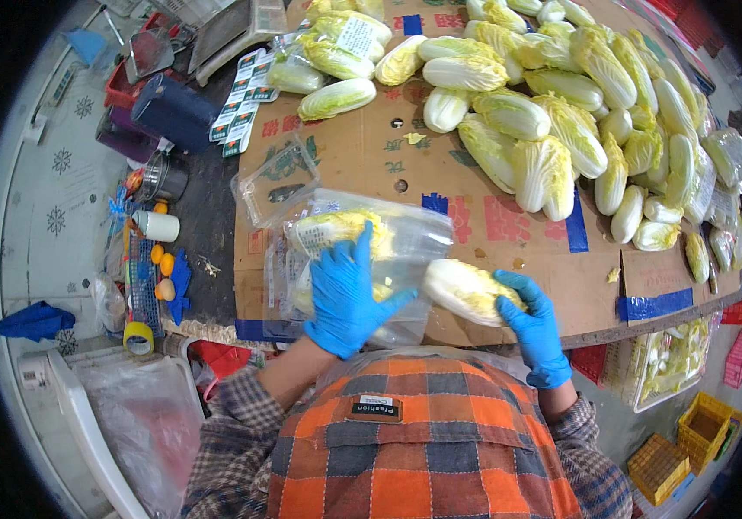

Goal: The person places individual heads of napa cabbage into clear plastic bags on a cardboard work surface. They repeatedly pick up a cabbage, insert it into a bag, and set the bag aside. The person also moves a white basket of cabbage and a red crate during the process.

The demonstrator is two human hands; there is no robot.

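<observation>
My left hand (pixel 348 292), in a blue glove, lies with its fingers apart over a clear plastic bag (pixel 419 237). Under and beyond its fingers a yellowish napa cabbage (pixel 329 228) shows through the printed plastic. My right hand (pixel 530 324), gloved alike, holds another small napa cabbage (pixel 465 292) by its right end, beside the bag's open-looking side. Part of the bag and its contents is hidden by my left hand. A large pile of napa cabbages (pixel 539 123) covers the far right of the cardboard-topped table (pixel 371 162).
Printed label sheets (pixel 241 104) and bagged cabbages (pixel 345 45) lie at the far left of the cardboard, near a scale (pixel 235 32). A white bottle (pixel 160 226), a metal pot (pixel 167 175) and a yellow tape roll (pixel 138 338) stand or lie left. A crate (pixel 669 363) of leaves is below right.
</observation>
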